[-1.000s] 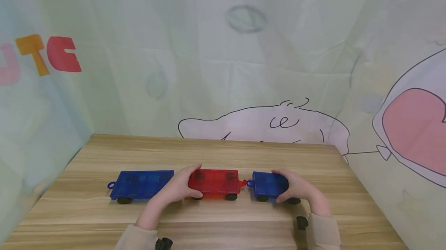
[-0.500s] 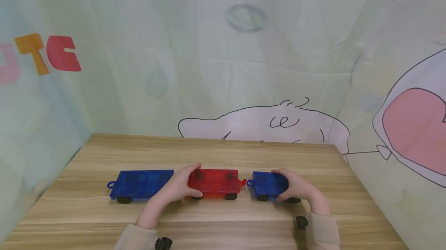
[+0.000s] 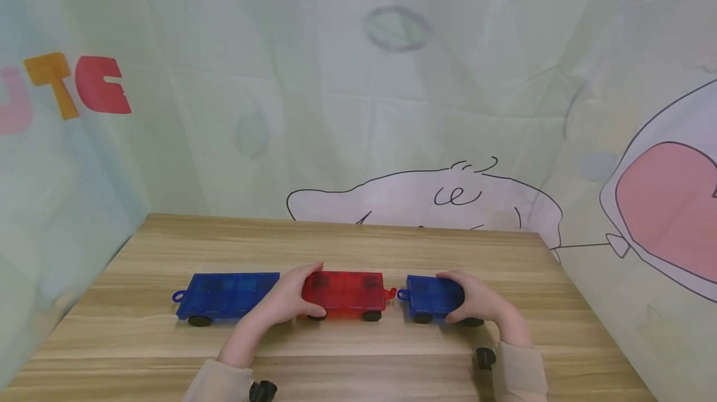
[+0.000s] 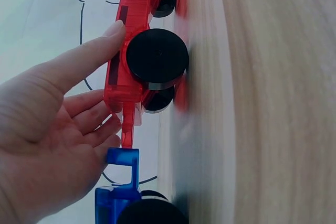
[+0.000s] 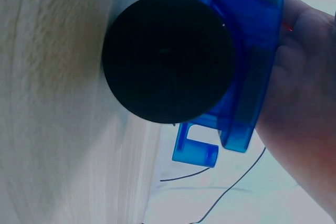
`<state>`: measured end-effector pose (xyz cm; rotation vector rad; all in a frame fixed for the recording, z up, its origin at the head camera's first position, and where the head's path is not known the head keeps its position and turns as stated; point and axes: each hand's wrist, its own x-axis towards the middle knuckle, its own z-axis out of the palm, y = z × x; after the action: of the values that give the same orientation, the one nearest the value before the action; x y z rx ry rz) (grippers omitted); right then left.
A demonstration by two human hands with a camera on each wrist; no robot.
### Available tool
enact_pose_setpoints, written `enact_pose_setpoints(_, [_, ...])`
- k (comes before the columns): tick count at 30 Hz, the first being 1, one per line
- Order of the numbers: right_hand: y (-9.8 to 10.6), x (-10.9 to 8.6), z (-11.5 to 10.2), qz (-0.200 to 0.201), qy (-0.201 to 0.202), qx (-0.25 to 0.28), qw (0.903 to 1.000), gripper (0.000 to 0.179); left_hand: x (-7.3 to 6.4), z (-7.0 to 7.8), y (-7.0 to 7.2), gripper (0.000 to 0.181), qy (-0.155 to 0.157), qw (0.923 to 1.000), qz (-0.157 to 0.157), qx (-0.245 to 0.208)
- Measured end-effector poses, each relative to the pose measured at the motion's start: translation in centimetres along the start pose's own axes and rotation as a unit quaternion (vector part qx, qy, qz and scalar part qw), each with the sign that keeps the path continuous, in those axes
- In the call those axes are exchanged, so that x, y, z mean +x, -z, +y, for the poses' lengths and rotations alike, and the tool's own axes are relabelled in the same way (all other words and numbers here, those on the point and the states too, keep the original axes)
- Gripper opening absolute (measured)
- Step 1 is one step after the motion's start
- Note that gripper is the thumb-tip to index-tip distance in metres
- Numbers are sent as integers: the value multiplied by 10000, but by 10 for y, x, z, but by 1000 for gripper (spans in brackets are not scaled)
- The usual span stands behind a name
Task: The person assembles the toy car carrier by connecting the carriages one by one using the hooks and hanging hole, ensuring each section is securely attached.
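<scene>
Three see-through toy train cars stand in a row. My left hand (image 3: 287,297) grips the left end of the red train car (image 3: 353,290), its thumb (image 4: 86,61) along the near side. Behind that hand, the left wrist view shows the red car's bar (image 4: 127,124) meeting the coupler (image 4: 124,158) of the long blue train car (image 3: 224,296). My right hand (image 3: 476,299) holds the right end of the short blue train car (image 3: 428,296). The short car's blue ring (image 3: 403,295) sits right at the red car's upturned hook (image 3: 391,294). Black wheels show under each car.
The cars are on a wood-grain table (image 3: 336,364). A printed cloth (image 3: 347,109) hangs behind the table and at both sides. The long blue car's free ring (image 3: 178,297) points left. A black wrist device (image 3: 262,391) is on the left sleeve, another device (image 3: 485,358) by the right.
</scene>
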<state>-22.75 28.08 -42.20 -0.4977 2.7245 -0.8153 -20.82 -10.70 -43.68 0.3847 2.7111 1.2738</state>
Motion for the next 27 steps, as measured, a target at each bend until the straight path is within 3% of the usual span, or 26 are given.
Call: enact_pose_setpoints(27, [-1,1,1,139,-53,169,9997,84,0,3,1,87,59,9999,4,-123])
